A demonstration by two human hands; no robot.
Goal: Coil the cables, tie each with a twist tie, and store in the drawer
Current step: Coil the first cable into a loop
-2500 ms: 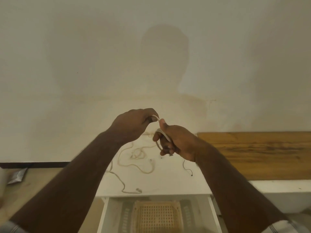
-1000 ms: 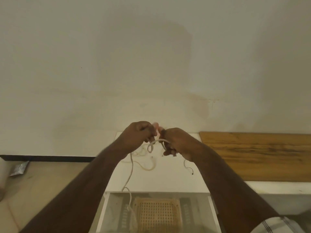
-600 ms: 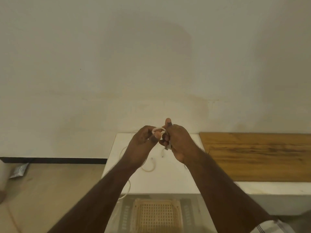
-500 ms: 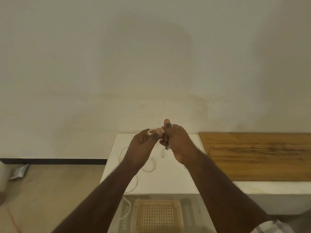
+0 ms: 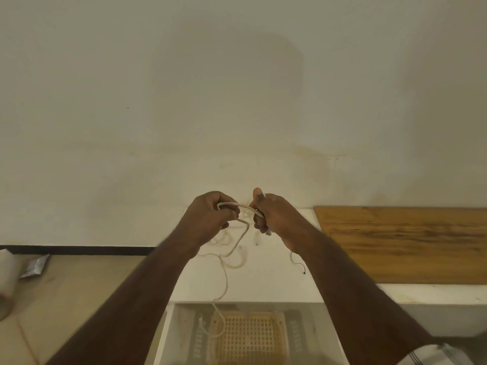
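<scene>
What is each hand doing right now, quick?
Left hand: fingers curled round the white cable, gripping it.
Right hand: fingers curled round the same cable, holding its gathered end.

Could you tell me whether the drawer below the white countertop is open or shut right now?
Open. The drawer is pulled out below the countertop, its woven basket visible, with the cable trailing into it.
</scene>
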